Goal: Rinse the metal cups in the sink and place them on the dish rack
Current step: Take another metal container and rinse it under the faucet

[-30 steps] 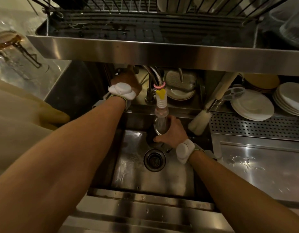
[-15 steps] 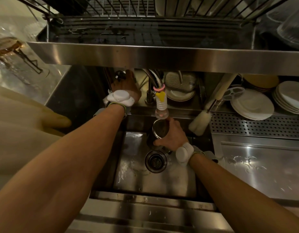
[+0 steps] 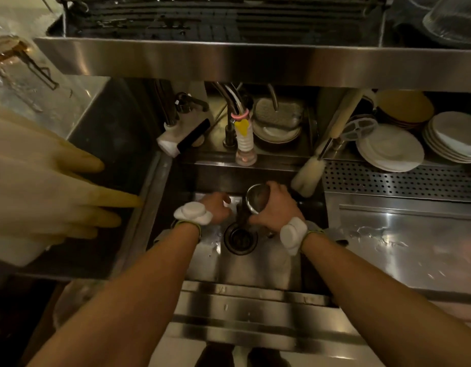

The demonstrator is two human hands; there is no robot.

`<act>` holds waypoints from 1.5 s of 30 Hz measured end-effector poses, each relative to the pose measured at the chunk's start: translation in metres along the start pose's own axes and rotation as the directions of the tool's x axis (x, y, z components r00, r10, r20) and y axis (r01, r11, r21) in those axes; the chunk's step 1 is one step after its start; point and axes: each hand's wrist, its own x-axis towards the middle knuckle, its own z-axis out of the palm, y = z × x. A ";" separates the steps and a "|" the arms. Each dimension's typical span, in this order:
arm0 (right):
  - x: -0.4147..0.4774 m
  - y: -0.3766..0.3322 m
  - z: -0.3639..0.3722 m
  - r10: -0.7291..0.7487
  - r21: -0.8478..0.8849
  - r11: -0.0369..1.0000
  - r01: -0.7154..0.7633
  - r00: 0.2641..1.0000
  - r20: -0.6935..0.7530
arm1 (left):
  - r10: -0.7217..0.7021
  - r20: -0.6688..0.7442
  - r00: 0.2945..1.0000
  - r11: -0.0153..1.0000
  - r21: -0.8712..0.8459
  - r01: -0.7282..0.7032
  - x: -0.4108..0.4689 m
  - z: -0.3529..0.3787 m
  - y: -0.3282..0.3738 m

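1. right grip is clenched round the metal cup, which is tilted with its mouth toward the camera, low in the sink.
2. the cup sits just behind the drain, toward the sink's back edge, below the faucet nozzle.
3. left grip hovers just beside the cup with its fingers curled under; i cannot tell whether it holds anything.
4. the dish rack runs overhead.
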 end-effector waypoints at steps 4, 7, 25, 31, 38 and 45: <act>0.002 0.005 -0.017 -0.052 0.250 0.963 0.097 0.982 -0.181 | -0.062 -0.112 0.992 0.988 -0.147 0.046 -0.005 0.019 -0.002; 0.003 0.011 -0.010 0.001 0.296 0.955 0.006 1.000 -0.023 | -0.108 -0.108 0.988 0.974 -0.210 0.084 -0.008 0.024 -0.007; -0.014 0.007 0.016 0.109 -0.018 0.994 -0.109 0.994 -0.026 | -0.211 0.258 0.943 0.810 -0.493 0.317 -0.021 0.014 0.013; -0.016 -0.009 0.023 -0.051 0.080 0.995 0.058 0.995 -0.084 | -0.226 0.296 0.928 0.388 -0.847 0.364 -0.005 0.028 0.033; -0.003 -0.002 0.007 0.154 0.709 0.648 -0.278 0.960 0.235 | -0.170 0.239 0.956 0.531 -0.795 0.293 0.000 0.027 0.022; -0.014 0.000 0.024 0.161 0.736 0.584 -0.343 0.937 0.308 | -0.164 0.252 0.954 0.464 -0.834 0.300 -0.011 0.039 0.020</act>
